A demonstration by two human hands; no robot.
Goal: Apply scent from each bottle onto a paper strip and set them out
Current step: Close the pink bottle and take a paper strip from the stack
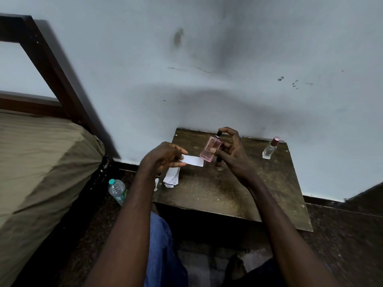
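My right hand (232, 152) holds a pink rectangular perfume bottle (210, 149) tilted above the small brown table (228, 195), with the index finger curled over its dark spray top. My left hand (163, 156) pinches one end of a white paper strip (193, 160), whose free end reaches just under the bottle. A stack of white paper strips (171, 177) lies at the table's left edge. A clear glass bottle with a pink cap (270, 148) stands upright at the table's back right. A small dark cap (218, 161) stands on the table below my right hand.
The table stands against a pale wall (207, 59). A bed with an olive cover (41, 162) and a dark wooden frame fills the left. A plastic water bottle with a teal cap (117, 190) stands on the floor between bed and table. My knees in jeans are below.
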